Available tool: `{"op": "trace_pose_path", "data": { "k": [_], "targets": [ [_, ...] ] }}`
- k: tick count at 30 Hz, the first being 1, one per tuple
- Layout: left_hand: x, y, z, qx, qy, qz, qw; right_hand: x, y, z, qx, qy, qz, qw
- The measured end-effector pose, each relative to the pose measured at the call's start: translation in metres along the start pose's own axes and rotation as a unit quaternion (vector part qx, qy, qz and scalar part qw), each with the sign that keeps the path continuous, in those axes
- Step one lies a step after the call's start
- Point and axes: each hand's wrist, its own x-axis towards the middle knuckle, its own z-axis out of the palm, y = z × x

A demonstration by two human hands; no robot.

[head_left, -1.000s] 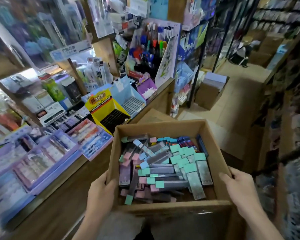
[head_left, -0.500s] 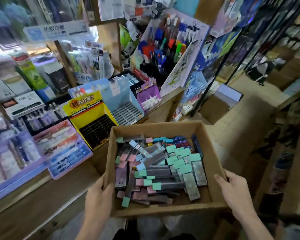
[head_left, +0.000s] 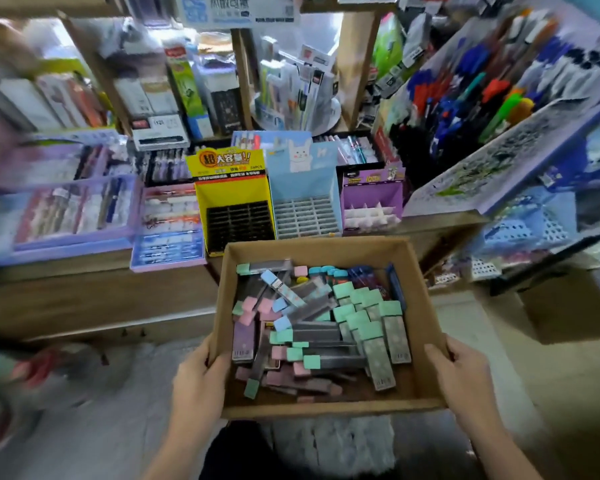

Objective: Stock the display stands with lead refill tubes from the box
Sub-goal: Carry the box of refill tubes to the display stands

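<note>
At 6 o'clock, box (head_left: 321, 247) of lead refill tubes (head_left: 326, 327), left hand (head_left: 196, 382) and right hand (head_left: 461, 375) gripping its sides. Yellow stand (head_left: 232, 188), earlier at 10 o'clock, now at 12, says "大容量!!"; blue stand (head_left: 302, 188) beside it shows bunny.

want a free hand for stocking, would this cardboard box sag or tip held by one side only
The cardboard box is shallow and open-topped, held at both sides by the left hand and right hand; one grip alone would likely let it tilt. The lead refill tubes lie loose in a heap, so they would probably slide to the low side.
</note>
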Motion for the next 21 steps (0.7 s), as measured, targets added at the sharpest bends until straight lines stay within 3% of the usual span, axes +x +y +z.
{"op": "trace_pose_path", "data": {
  "k": [6, 12, 21],
  "targets": [
    [-0.015, -0.011, 0.035, -0.04, 0.059, -0.055, 0.996, 0.045, -0.002, -0.004, 0.017, -0.061, -0.062, 0.996],
    [0.022, -0.036, 0.052, 0.0, 0.074, -0.051, 0.996, 0.059, 0.004, 0.016, -0.005, -0.047, -0.034, 0.998],
    [0.064, -0.047, 0.051, -0.015, 0.036, -0.067, 0.997, 0.066, -0.003, 0.044, -0.019, -0.006, 0.009, 1.0]
  ]
}}
